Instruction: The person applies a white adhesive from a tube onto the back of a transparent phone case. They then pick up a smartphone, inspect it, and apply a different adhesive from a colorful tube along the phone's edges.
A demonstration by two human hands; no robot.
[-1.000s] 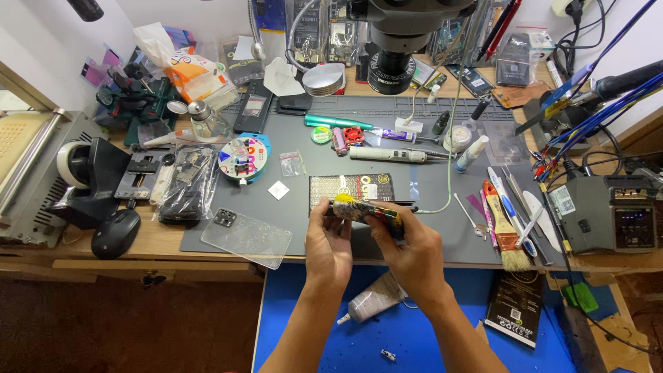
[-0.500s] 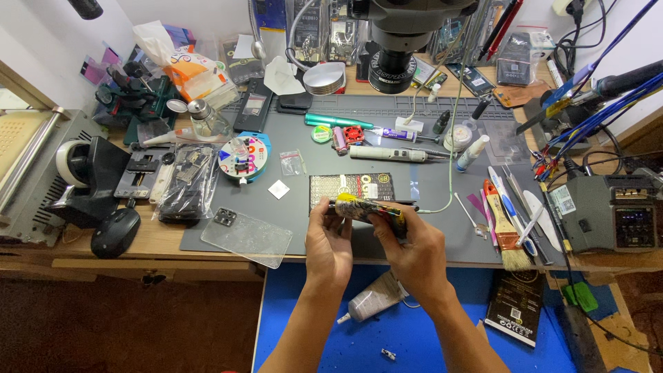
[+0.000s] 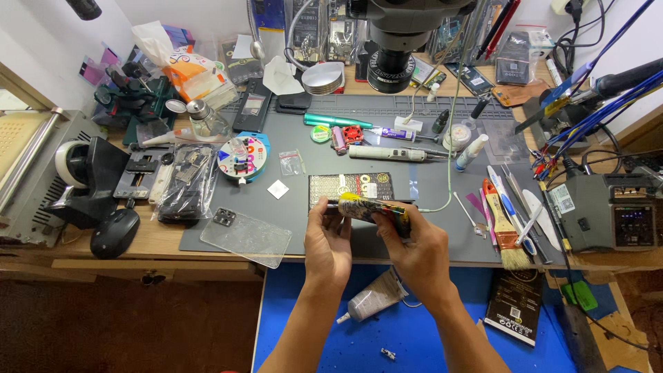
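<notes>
- Patterned phone case (image 3: 369, 208), yellow and dark, held edge-on just above the grey mat (image 3: 428, 228), near the front edge of the worktop (image 3: 159, 243).
- Long axis roughly level, running left to right, right end dipping slightly toward the person; thin edge turned up toward the camera, so the broad faces barely show.
- Likely gripped at both ends to keep it steady while being seated or flexed; cannot tell whether a phone sits inside.
- Left hand (image 3: 328, 245) closed on the left end, fingertips pinching the edge.
- Right hand (image 3: 414, 252) closed on the right end, thumb on top, fingers wrapped beneath.
- Just behind, flat on the mat: a dark rectangular card with a dotted pattern (image 3: 351, 186).
- Left of the hands: a clear phone cover (image 3: 246, 237) lying flat, overhanging the mat's edge.
- Right: a brush (image 3: 503, 238) and thin tools laid side by side within easy reach.
- Farther back: a microscope head (image 3: 397, 41) hung over the mat.
- Below, on the blue surface: a grey tube (image 3: 373, 297).
</notes>
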